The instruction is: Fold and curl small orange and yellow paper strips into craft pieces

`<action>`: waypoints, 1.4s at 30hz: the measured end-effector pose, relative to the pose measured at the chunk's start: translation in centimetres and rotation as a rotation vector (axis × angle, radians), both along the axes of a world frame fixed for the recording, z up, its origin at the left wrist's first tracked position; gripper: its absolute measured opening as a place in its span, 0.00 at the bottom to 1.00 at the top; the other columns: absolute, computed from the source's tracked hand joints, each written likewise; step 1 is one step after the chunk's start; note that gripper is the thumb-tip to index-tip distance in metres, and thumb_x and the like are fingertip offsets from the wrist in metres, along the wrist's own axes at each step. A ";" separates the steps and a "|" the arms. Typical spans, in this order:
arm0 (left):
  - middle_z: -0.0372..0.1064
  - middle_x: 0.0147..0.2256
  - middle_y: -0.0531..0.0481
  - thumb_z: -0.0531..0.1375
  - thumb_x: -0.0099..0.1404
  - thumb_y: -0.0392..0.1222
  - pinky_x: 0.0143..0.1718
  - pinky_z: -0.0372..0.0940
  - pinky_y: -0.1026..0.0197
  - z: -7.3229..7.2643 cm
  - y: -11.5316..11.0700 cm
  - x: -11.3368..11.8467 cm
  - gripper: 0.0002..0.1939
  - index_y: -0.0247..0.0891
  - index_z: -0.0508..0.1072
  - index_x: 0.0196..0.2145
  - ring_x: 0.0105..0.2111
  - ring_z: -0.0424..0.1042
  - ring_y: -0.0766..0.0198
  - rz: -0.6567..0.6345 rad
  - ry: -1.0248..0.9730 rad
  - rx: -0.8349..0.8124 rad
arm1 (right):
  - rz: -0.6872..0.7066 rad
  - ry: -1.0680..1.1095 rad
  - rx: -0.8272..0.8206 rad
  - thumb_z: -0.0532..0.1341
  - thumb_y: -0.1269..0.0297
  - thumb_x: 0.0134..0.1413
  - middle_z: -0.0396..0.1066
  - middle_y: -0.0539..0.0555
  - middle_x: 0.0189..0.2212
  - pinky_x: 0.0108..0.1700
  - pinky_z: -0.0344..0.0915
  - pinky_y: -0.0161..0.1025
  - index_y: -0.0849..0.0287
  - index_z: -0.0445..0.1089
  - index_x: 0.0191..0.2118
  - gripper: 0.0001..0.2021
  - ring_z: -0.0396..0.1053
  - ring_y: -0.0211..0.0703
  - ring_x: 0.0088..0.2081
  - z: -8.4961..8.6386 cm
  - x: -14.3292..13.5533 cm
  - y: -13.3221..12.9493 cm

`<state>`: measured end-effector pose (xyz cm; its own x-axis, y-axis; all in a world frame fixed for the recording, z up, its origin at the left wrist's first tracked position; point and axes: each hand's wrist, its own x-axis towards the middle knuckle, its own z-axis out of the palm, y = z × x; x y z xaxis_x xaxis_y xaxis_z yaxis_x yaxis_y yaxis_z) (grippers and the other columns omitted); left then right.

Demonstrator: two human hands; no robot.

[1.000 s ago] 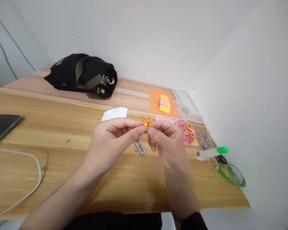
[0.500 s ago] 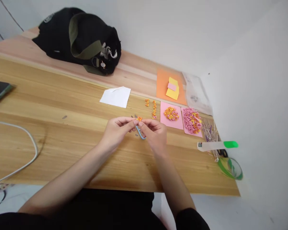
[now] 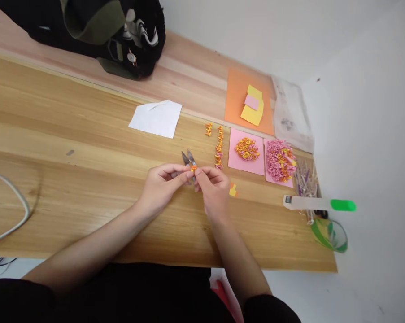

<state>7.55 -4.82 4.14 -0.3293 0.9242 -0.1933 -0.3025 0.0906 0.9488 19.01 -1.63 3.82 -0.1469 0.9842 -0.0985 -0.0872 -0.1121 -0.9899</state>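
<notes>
Between the fingertips of my left hand (image 3: 162, 186) and my right hand (image 3: 214, 190) is a tiny orange-and-yellow paper piece (image 3: 193, 168). Both hands pinch it, so its exact shape is partly hidden. Just beyond the fingers lie scissors (image 3: 188, 158), blades spread, their light-blue handle mostly covered by my hands. A long row of small orange, yellow and pink paper pieces (image 3: 219, 146) stands past my right hand, with a short row of orange ones (image 3: 208, 129) to its left. By my right knuckles lies a small yellow paper scrap (image 3: 233, 189).
Pink sheets carry an orange-and-pink heap (image 3: 247, 149) and a larger, mostly pink heap (image 3: 279, 160). Behind lie an orange sheet (image 3: 232, 110), white paper (image 3: 157, 118) and a black bag (image 3: 145, 63). At right are a green-capped cutter (image 3: 310, 204), a green tape roll (image 3: 330, 235) and thin strips (image 3: 306, 181).
My view has shifted closer to the table. Both hands keep pinching the small piece, now a little nearer to me relative to the scissors, whose blades show more fully.
</notes>
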 end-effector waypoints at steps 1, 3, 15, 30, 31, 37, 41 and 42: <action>0.77 0.24 0.50 0.74 0.43 0.49 0.29 0.71 0.62 -0.1 -0.1 0.0 0.15 0.37 0.79 0.24 0.23 0.73 0.66 0.002 0.009 -0.003 | 0.002 -0.004 -0.001 0.65 0.57 0.46 0.66 0.45 0.15 0.19 0.57 0.31 0.59 0.72 0.23 0.11 0.58 0.31 0.16 -0.1 0.0 0.0; 0.77 0.24 0.49 0.74 0.43 0.49 0.29 0.71 0.62 -0.1 -0.2 0.1 0.15 0.37 0.78 0.24 0.24 0.73 0.66 0.010 0.014 -0.003 | 0.017 -0.010 -0.004 0.65 0.57 0.47 0.67 0.46 0.16 0.19 0.58 0.30 0.59 0.72 0.24 0.11 0.59 0.31 0.17 -0.2 0.1 0.0; 0.79 0.28 0.49 0.69 0.53 0.45 0.29 0.70 0.62 -0.6 -0.6 -0.3 0.07 0.39 0.81 0.29 0.25 0.73 0.66 0.064 0.167 0.009 | 0.126 -0.258 0.235 0.62 0.64 0.54 0.77 0.50 0.28 0.30 0.69 0.34 0.57 0.77 0.32 0.06 0.72 0.36 0.26 0.6 0.6 -0.2; 0.77 0.27 0.51 0.65 0.57 0.41 0.31 0.69 0.64 -0.9 -0.9 0.3 0.05 0.38 0.81 0.28 0.27 0.73 0.65 0.135 0.377 0.040 | -0.072 -0.358 0.300 0.63 0.67 0.51 0.76 0.50 0.25 0.27 0.66 0.35 0.58 0.77 0.31 0.05 0.67 0.34 0.22 -0.2 -0.2 -1.3; 0.77 0.27 0.51 0.65 0.57 0.41 0.32 0.69 0.64 -0.8 -0.9 0.3 0.05 0.38 0.81 0.28 0.27 0.73 0.65 0.134 0.375 0.040 | -0.076 -0.341 0.280 0.63 0.67 0.51 0.76 0.50 0.25 0.27 0.66 0.34 0.58 0.77 0.31 0.05 0.66 0.34 0.22 -0.3 -0.2 -1.3; 0.79 0.29 0.50 0.66 0.56 0.39 0.32 0.70 0.64 -0.5 -0.8 0.5 0.04 0.37 0.80 0.28 0.28 0.75 0.65 0.118 0.245 -0.013 | -0.108 -0.370 0.344 0.62 0.67 0.51 0.75 0.49 0.24 0.27 0.66 0.35 0.58 0.76 0.30 0.04 0.66 0.34 0.22 -0.4 -0.3 -1.3; 0.79 0.29 0.50 0.66 0.55 0.39 0.33 0.71 0.64 -0.5 -0.8 0.7 0.04 0.37 0.79 0.27 0.29 0.76 0.65 0.117 0.195 -0.005 | -0.134 -0.447 0.500 0.62 0.69 0.53 0.74 0.48 0.23 0.25 0.65 0.33 0.58 0.75 0.29 0.05 0.64 0.33 0.21 -0.2 -0.4 -1.5; 0.79 0.29 0.50 0.66 0.55 0.39 0.33 0.71 0.64 -0.5 -0.8 0.7 0.04 0.37 0.79 0.27 0.29 0.76 0.65 0.117 0.188 -0.004 | -0.139 -0.466 0.547 0.61 0.70 0.53 0.74 0.48 0.23 0.25 0.65 0.33 0.57 0.75 0.29 0.05 0.64 0.33 0.21 -0.1 -0.4 -1.5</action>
